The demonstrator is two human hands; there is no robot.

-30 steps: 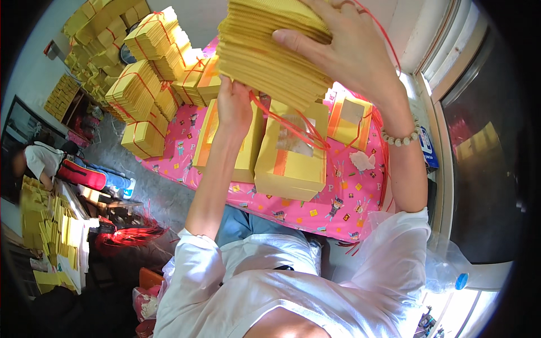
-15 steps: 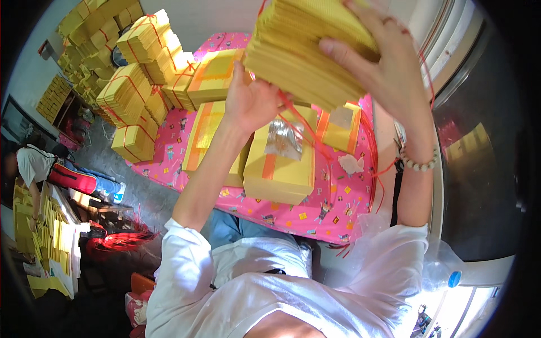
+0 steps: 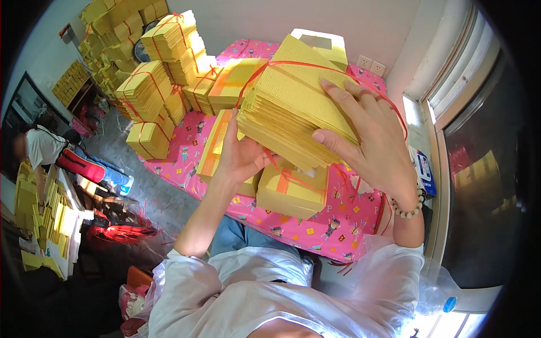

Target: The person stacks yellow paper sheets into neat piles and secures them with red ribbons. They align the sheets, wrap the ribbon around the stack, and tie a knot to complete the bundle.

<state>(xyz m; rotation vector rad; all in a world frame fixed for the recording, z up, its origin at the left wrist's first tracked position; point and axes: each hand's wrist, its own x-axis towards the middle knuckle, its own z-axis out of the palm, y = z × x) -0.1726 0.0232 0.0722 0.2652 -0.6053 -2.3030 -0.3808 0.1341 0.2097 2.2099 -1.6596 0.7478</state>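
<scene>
Both hands, left hand (image 3: 243, 156) and right hand (image 3: 369, 138), clamp a ribbed yellow paper stack (image 3: 293, 112).

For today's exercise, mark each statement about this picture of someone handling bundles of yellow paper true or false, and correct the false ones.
1. The right hand lies on top of the raised stack of yellow paper. True.
2. The left hand is at the stack's lower left side. True.
3. Blue string loops round the stack. False: the red string does.
4. The table cover is plain white. False: it is pink and patterned.
5. Tied yellow bundles are piled at the upper left. True.
</scene>
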